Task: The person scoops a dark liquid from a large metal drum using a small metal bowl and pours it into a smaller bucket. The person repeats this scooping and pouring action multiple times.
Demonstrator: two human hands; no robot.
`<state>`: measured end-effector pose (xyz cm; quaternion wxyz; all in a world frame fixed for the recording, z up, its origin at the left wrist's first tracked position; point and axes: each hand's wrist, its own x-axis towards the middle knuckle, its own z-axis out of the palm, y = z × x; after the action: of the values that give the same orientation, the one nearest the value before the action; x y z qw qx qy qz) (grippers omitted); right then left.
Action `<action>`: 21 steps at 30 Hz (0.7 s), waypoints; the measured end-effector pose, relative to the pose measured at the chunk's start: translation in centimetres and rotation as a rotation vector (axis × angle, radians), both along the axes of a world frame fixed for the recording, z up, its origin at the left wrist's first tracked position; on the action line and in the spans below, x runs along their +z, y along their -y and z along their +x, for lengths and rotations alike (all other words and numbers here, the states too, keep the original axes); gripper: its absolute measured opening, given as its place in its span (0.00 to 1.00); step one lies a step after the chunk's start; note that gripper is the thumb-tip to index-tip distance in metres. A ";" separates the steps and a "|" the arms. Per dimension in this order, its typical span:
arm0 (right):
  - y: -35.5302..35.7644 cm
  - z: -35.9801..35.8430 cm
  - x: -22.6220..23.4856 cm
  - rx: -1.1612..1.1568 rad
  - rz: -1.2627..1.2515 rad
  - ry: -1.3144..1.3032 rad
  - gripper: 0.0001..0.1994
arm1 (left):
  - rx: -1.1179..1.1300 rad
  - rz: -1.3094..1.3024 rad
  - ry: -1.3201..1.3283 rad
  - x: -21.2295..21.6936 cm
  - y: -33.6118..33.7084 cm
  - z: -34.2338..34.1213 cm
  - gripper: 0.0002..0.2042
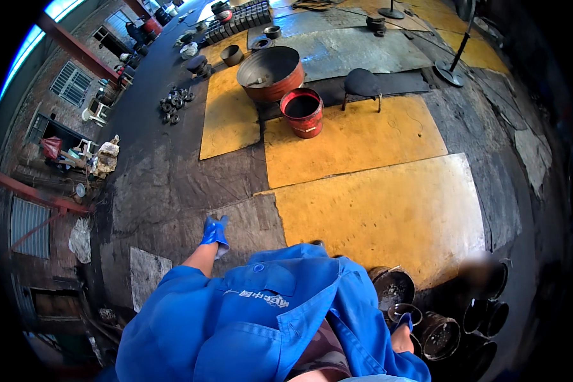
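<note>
My left hand (215,230), in a blue glove, hangs out to the left over the dark floor matting. Its fingers are apart and nothing is in it. At the lower right, my right hand (402,320), also blue-gloved, is at the rim of a small dark pail (406,307). The fingers show too little to tell whether they grip that rim. Around this hand stand several black-stained buckets, among them a wide one (393,286) and a tilted one (440,335). My blue jacket sleeves cover both arms down to the wrists.
Yellow sheets (375,213) cover the floor ahead. On them stand a red bucket (303,121), a large round tub (280,89) and a black-topped stool (361,84). Small dark rings (175,104) lie farther left. A stand with a round base (449,73) is at the far right.
</note>
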<state>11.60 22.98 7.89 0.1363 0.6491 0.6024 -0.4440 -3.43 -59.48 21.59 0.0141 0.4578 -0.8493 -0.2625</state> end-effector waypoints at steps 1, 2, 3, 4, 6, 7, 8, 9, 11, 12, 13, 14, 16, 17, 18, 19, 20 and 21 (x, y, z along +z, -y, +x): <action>0.4 0.1 0.1 -0.102 -0.051 -0.060 0.17 | 0.025 -0.052 -0.016 0.2 -0.3 0.4 0.27; 0.1 0.8 0.8 -0.209 -0.075 -0.108 0.16 | 0.010 -0.036 -0.010 1.9 -3.2 -0.4 0.27; -0.5 2.3 1.6 -0.322 -0.082 -0.149 0.16 | 0.102 0.134 0.061 6.6 -8.2 -2.0 0.28; -0.1 1.9 1.9 -0.379 -0.122 -0.189 0.15 | 0.225 0.279 0.119 10.2 -10.4 -1.9 0.30; 1.1 1.3 2.1 -0.471 -0.202 -0.253 0.15 | 0.256 0.314 0.078 9.7 -8.6 0.0 0.31; 1.4 1.3 2.4 -0.524 -0.219 -0.287 0.14 | 0.252 0.343 0.064 8.1 -7.3 -0.1 0.32; 1.5 1.9 2.7 -0.583 -0.235 -0.313 0.14 | 0.239 0.375 0.054 6.4 -6.5 -0.6 0.33; 1.7 2.4 2.7 -0.634 -0.255 -0.333 0.14 | 0.160 0.219 0.128 4.8 -5.2 -1.0 0.33; 0.6 6.3 3.9 -0.782 -0.239 -0.377 0.13 | 0.029 0.193 0.181 2.2 -8.2 -3.8 0.32; 0.3 9.2 5.0 -0.868 -0.220 -0.402 0.13 | 0.033 0.311 0.153 2.0 -10.8 -4.6 0.30; 2.0 7.4 4.6 -0.883 -0.289 -0.407 0.13 | 0.004 0.388 0.108 -1.0 -2.9 -3.4 0.30; 4.5 4.1 3.3 -0.911 -0.398 -0.415 0.13 | -0.027 0.442 0.036 -1.4 5.1 -2.4 0.31; 5.4 3.6 4.4 -1.027 -0.388 -0.391 0.12 | -0.019 0.804 -0.072 -3.5 5.1 -2.3 0.23; 5.1 4.0 5.4 -1.075 -0.366 -0.366 0.12 | -0.001 0.752 0.001 -3.8 3.4 -2.2 0.22; 4.4 6.7 2.6 -1.043 -0.398 -0.387 0.08 | -0.020 0.720 0.082 -4.3 2.1 -2.8 0.22; 4.5 7.0 1.5 -0.950 -0.342 -0.392 0.09 | -0.027 0.683 0.117 -3.7 1.9 -2.5 0.22; 4.5 8.8 0.7 -0.880 -0.349 -0.380 0.10 | -0.055 0.649 0.163 -3.2 1.3 -2.6 0.21; 5.0 9.9 -0.3 -0.804 -0.368 -0.383 0.11 | -0.089 0.620 0.193 -2.7 1.2 -3.5 0.21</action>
<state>21.52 17.98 7.55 -0.0469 0.7024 0.2294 -0.6722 -6.88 -60.69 18.91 -0.2178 0.4256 -0.7454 -0.4645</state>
